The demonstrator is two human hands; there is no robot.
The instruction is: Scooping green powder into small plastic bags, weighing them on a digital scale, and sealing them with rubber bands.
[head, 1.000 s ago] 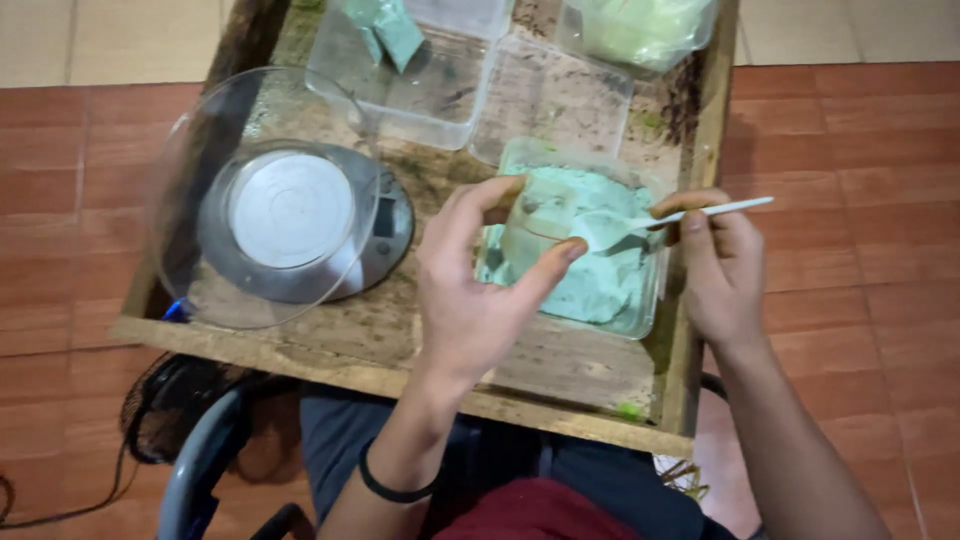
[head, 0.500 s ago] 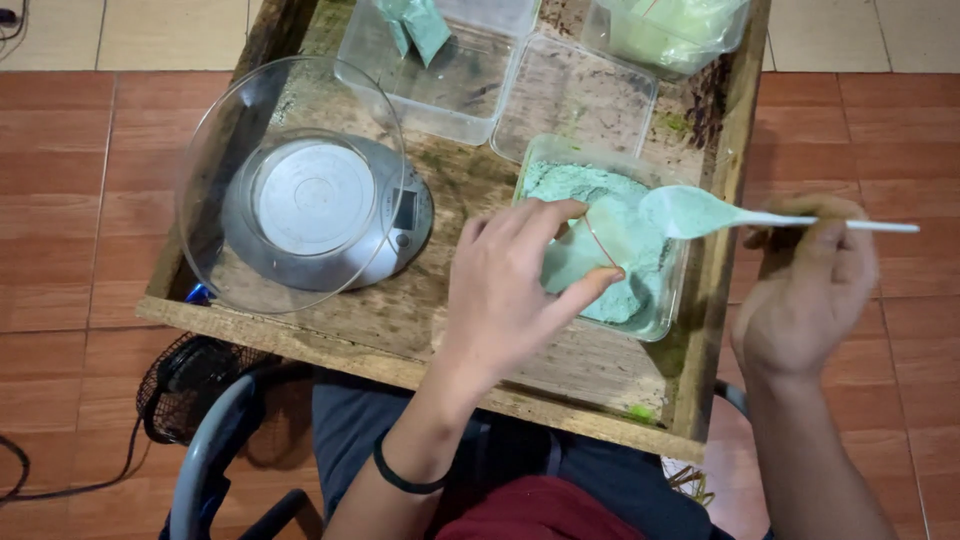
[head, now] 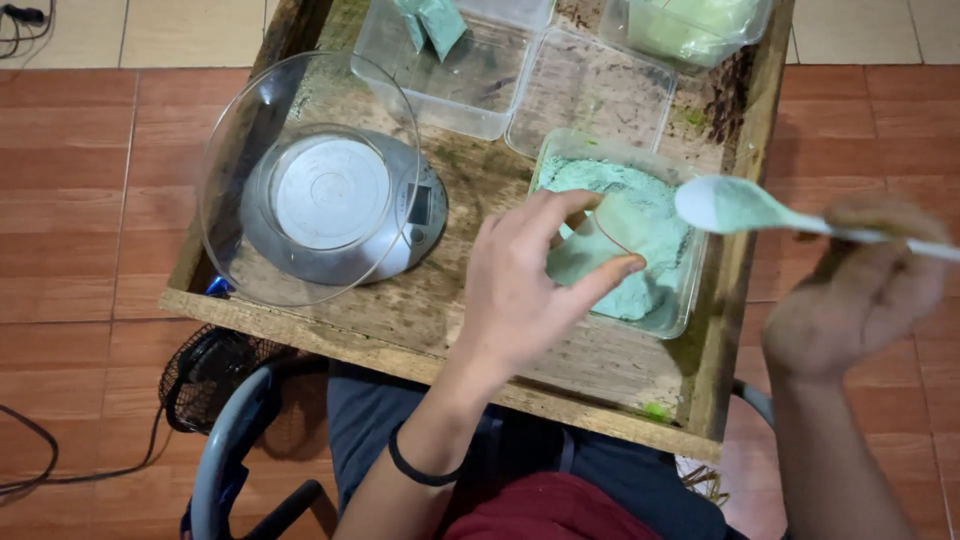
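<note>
Scooping pale green powder from a tub toward a small clear bag — the spoon is loaded and lifted.

The left hand (head: 520, 290) pinches a small clear bag (head: 600, 250) open between thumb and fingers, just above the clear tub of green powder (head: 640, 215); the right hand (head: 860, 290), blurred, is closed around the handle of a white plastic spoon (head: 735, 205), whose powder-dusted bowl hangs over the tub's right edge. By my reading, the filling step is in hand, and the next move calls for tipping the spoon squarely into the bag's mouth without spilling. All this sits on a stained wooden tray (head: 560, 365) across the person's lap — beside a kitchen scale (head: 335, 205) carrying a clear bowl (head: 240, 130), with further clear containers (head: 450, 85) behind. Below are red floor tiles (head: 80, 200) and a fan (head: 205, 385).
</note>
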